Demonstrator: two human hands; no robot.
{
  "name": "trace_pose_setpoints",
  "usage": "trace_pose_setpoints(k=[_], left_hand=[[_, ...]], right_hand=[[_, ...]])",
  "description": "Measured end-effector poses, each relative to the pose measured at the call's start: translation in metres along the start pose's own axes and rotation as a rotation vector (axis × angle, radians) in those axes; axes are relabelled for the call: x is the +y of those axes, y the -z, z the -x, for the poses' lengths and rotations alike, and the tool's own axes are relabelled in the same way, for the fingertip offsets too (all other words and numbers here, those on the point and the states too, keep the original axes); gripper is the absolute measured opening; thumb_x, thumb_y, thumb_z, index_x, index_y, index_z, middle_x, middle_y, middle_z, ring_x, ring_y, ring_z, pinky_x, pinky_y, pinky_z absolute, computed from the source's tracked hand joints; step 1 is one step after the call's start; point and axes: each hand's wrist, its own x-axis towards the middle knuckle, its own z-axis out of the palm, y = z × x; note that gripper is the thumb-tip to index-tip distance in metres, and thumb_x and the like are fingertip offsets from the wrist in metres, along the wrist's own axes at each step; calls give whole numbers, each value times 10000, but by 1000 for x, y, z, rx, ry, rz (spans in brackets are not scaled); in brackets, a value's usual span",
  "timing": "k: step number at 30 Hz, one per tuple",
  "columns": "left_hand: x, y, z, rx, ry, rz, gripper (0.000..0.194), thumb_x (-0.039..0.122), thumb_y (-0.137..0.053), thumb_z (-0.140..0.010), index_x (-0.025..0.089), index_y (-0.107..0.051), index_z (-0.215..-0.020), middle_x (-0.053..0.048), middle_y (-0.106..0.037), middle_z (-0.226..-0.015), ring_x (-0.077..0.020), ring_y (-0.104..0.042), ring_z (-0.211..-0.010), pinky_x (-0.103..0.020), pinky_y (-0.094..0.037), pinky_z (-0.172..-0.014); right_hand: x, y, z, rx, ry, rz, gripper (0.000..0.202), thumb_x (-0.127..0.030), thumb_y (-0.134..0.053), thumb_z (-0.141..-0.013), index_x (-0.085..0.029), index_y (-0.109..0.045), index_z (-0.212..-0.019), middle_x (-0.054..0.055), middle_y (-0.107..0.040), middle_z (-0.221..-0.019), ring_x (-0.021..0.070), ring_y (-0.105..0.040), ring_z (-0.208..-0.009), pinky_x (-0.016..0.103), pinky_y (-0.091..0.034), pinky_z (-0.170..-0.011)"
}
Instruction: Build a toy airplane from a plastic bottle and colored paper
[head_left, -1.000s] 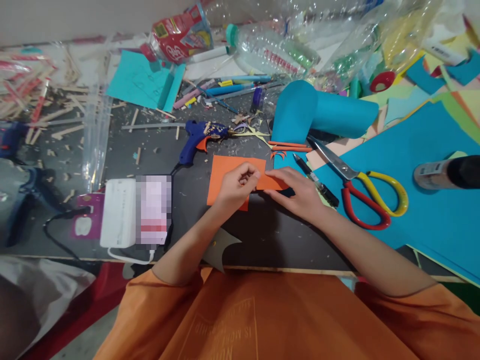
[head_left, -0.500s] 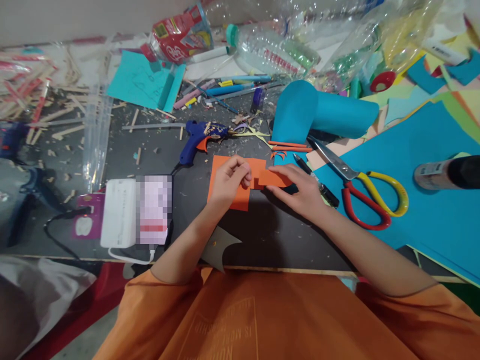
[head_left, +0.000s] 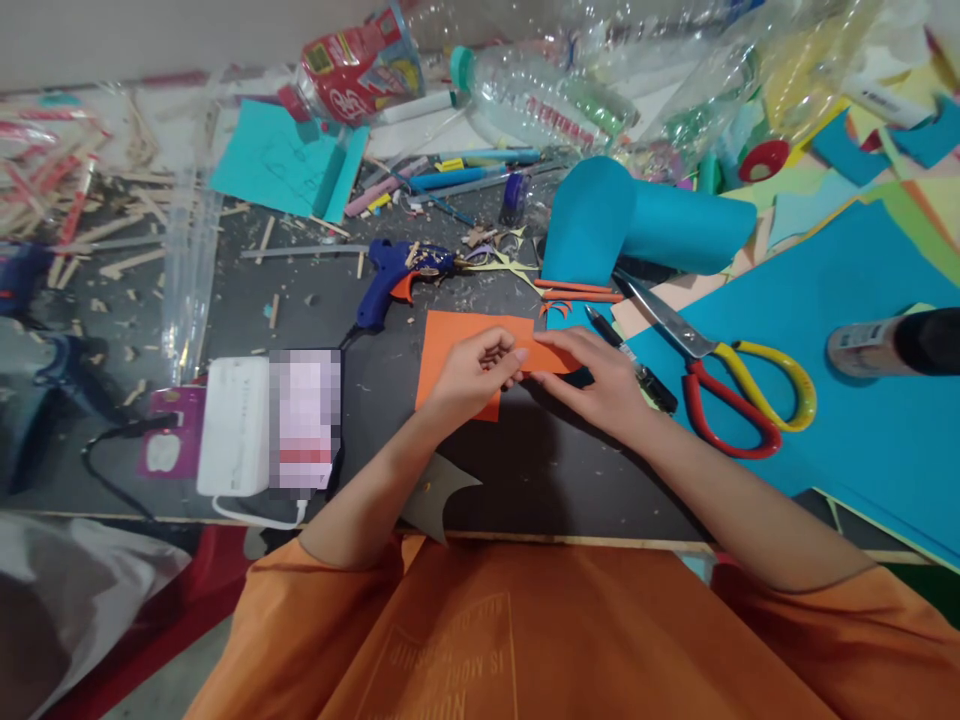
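A small orange paper piece is gripped between the thumb and fingers of my right hand. My left hand has its thumb and curled fingers pressed together at the left end of that piece; its fingertips partly hide the contact. Beneath my left hand lies a larger orange sheet, flat on the dark table. Just beyond my right hand are thin orange strips and a black pen. A blue glue gun rests on its side behind the sheet.
Scissors with red and yellow handles lie right of my hands on blue sheets. A rolled blue paper and plastic bottles are behind. At left are a white power bank, a phone and wooden sticks.
My left hand has moved right, from over the large orange sheet to the left end of the small orange piece. My right hand has barely moved.
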Motion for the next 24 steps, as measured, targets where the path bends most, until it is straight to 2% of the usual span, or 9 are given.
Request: trace_pose_setpoints(k=[3,5,7,9,12,14,20,24], left_hand=[[0,1,1,47,-13,-4,334,429,-671,-751,193,-460,-645,47,-533,-532,-78,-547,-484,-201,-465,-524],[1,1,2,86,-27,-11,318,411,-665,-758,192,-463,-646,44,-541,-542,-78,-558,-495,-200,-466,-538],[0,1,2,107,-49,-12,314,398,-671,-756,191,-465,-642,46,-534,-556,-80,-570,-514,-201,-468,-553],[-1,0,1,114,-67,0,305,386,-684,-746,189,-473,-648,49,-527,-575,-81,-577,-533,-203,-473,-566],[-4,-1,0,117,-75,24,274,383,-680,-746,185,-499,-689,41,-547,-613,-86,-594,-575,-205,-485,-587],[-5,-1,0,119,-71,32,274,396,-666,-754,186,-497,-708,38,-552,-632,-87,-601,-592,-206,-497,-601],[-2,4,1,103,-53,61,294,434,-605,-803,201,-447,-716,44,-519,-614,-83,-563,-584,-206,-504,-613],[-1,6,1,80,-66,29,271,418,-584,-813,203,-445,-725,45,-491,-618,-83,-536,-587,-205,-489,-609]], right_hand=[[0,0,-1,36,-45,-34,301,-367,-580,-880,-236,-584,-1152,89,-704,-1073,234,-674,-953,372,-566,-779],[0,1,-2,48,-108,-94,299,-377,-587,-872,-219,-581,-1125,93,-701,-1073,206,-684,-815,336,-569,-675],[0,1,-3,36,-193,-181,211,-376,-569,-881,-205,-594,-1002,59,-705,-910,150,-632,-603,287,-532,-547],[-1,2,-4,19,-283,-285,203,-403,-550,-890,-204,-574,-860,4,-645,-718,114,-557,-486,254,-481,-475],[-2,4,-6,24,-397,-440,304,-493,-567,-866,-206,-533,-771,-31,-573,-622,101,-531,-466,232,-438,-440],[-4,5,-6,10,-421,-520,337,-522,-579,-853,-204,-534,-751,-37,-566,-610,94,-526,-466,226,-432,-449],[-2,8,-2,-34,-416,-721,368,-442,-448,-954,-205,-608,-722,-15,-595,-593,108,-554,-538,241,-454,-549],[0,8,-3,-17,-426,-777,302,-405,-498,-933,-215,-617,-731,-21,-596,-563,117,-550,-515,249,-450,-522]])
